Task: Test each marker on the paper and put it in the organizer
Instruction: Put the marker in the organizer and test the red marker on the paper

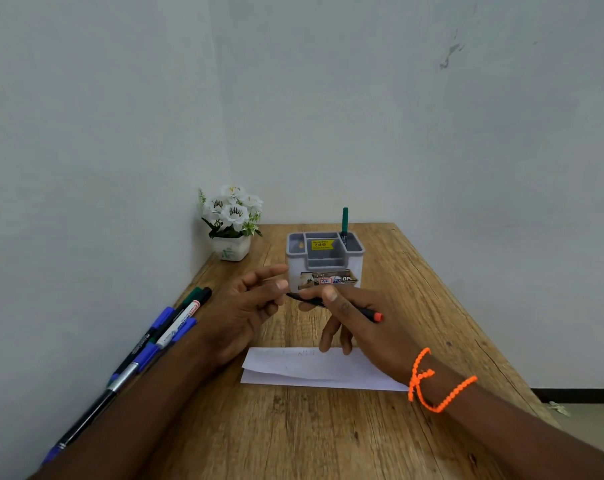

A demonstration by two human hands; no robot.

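Both hands meet before the organizer point(324, 261): right hand point(359, 323) pinches a marker point(366, 312), left hand point(248, 306) loosely curled, empty; steady the paper point(314, 370) when testing.

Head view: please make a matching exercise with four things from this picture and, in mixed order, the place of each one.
Things:
1. green marker
2. black pen with orange end
3. white folded paper
4. white flowers in small white pot

Places:
A. flat on the wooden table, near the person
B. back left corner, by the wall
C. standing in the grey organizer
D. in the right hand

Pairs: 1-C, 2-D, 3-A, 4-B
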